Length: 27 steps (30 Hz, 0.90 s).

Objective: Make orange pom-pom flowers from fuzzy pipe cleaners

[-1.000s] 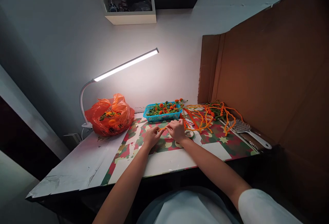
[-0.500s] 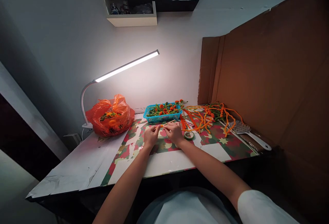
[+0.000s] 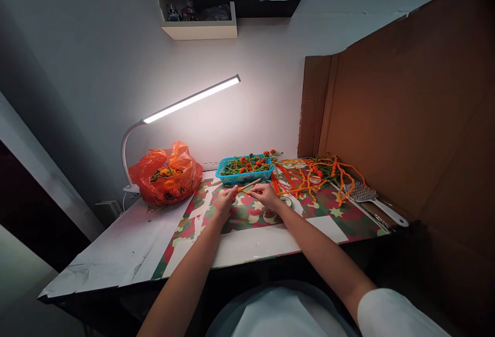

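My left hand is closed around the end of a thin light stick with a bit of orange at its lower end. My right hand pinches an orange strand that runs over from the left fingertips. Just behind both hands is a blue basket full of orange flower heads on green stems. A roll of green tape lies on the table, partly hidden by my right wrist. Fuzzy orange strands spread out to the right of the basket.
An orange plastic bag with flowers stands at the left, beside a lit clamp lamp. On the right a hairbrush lies near a tall cardboard sheet. A patterned cover lies over the table.
My right hand has shifted slightly right, away from my left hand, and more of the orange strand shows between them. The stick is tilted more steeply.
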### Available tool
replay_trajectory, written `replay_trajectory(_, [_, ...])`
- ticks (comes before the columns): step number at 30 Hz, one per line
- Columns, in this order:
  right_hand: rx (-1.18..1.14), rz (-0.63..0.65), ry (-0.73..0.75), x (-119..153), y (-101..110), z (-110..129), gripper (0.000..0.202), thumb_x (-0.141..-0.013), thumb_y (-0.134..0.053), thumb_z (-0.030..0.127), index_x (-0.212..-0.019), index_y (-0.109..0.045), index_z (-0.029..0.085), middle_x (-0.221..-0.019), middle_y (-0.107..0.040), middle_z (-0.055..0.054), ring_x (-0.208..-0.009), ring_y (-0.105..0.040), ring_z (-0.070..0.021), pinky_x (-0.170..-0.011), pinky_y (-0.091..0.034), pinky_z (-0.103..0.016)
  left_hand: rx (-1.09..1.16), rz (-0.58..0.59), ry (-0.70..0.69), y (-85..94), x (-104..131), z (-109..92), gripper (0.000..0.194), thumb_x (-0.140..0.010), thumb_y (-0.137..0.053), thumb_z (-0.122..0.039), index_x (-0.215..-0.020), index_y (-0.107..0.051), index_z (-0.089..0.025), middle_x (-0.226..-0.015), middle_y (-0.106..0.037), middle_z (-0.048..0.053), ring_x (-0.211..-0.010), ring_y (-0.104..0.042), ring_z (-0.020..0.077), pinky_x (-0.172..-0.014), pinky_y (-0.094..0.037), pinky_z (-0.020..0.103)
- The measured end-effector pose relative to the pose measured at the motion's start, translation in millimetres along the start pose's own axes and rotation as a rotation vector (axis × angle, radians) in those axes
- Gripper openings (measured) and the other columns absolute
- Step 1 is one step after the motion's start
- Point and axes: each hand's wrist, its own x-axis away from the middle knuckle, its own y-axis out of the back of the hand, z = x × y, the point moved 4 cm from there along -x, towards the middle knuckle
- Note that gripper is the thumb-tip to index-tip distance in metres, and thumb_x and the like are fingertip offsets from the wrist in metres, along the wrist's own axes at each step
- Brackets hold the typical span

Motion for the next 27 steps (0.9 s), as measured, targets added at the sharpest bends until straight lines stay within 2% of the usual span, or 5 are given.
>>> replay_trajectory(4, [0.041, 0.017, -0.049, -1, 7, 0, 0.027, -0.073, -0.064, 0.042, -0.071, -0.073, 0.017, -0.067, -0.066, -0.004, -0.064, -0.057, -0.0154, -0.056, -0.04, -0.025, -0.182, 0.106, -0.037, -1.7, 3, -2, 0.051, -0.068, -0.057, -0.062, -0.048, -0.042, -0.018, -0.045, -0.027, -0.006, -0.044, -0.022, 0.0067, -0.043, -0.017, 0.025])
replay_trajectory(10, [0.015, 0.086, -0.124, -6, 19, -7, 0.03, -0.065, -0.071, 0.045, -0.065, -0.071, 0.015, -0.064, -0.065, -0.005, -0.061, -0.057, -0.0151, -0.054, -0.04, -0.025, -0.371, 0.283, -0.003, -0.3, 3, 5, 0.056, -0.066, -0.056, -0.067, -0.048, -0.038, -0.018, -0.047, -0.023, -0.007, -0.045, -0.017, 0.0059, -0.045, -0.011, 0.024])
replay_trajectory(15, [0.108, 0.107, -0.073, -6, 21, -1, 0.026, -0.069, -0.071, 0.041, -0.065, -0.07, 0.015, -0.065, -0.065, -0.004, -0.062, -0.056, -0.0145, -0.057, -0.039, -0.025, -0.448, 0.375, -0.005, 0.4, 2, 11, 0.055, -0.066, -0.06, -0.065, -0.047, -0.039, -0.017, -0.046, -0.022, -0.008, -0.044, -0.018, 0.0057, -0.044, -0.01, 0.024])
replay_trajectory(21, [0.507, 0.047, 0.116, 1, 12, 20, 0.021, -0.08, -0.066, 0.033, -0.065, -0.07, 0.019, -0.065, -0.065, -0.001, -0.071, -0.054, -0.013, -0.073, -0.028, -0.03, -0.569, 0.316, -0.033, 1.7, 1, 10, 0.053, -0.065, -0.061, -0.063, -0.046, -0.041, -0.017, -0.043, -0.028, -0.007, -0.042, -0.022, 0.0062, -0.043, -0.012, 0.023])
replay_trajectory(27, [0.648, 0.042, 0.208, 5, 1, 28, 0.028, -0.087, -0.058, 0.035, -0.066, -0.068, 0.019, -0.066, -0.063, 0.0, -0.071, -0.05, -0.0121, -0.074, -0.02, -0.031, -0.707, 0.129, -0.146, 7.4, -5, 8, 0.051, -0.069, -0.056, -0.061, -0.044, -0.043, -0.018, -0.04, -0.032, -0.005, -0.042, -0.028, 0.0085, -0.044, -0.018, 0.023])
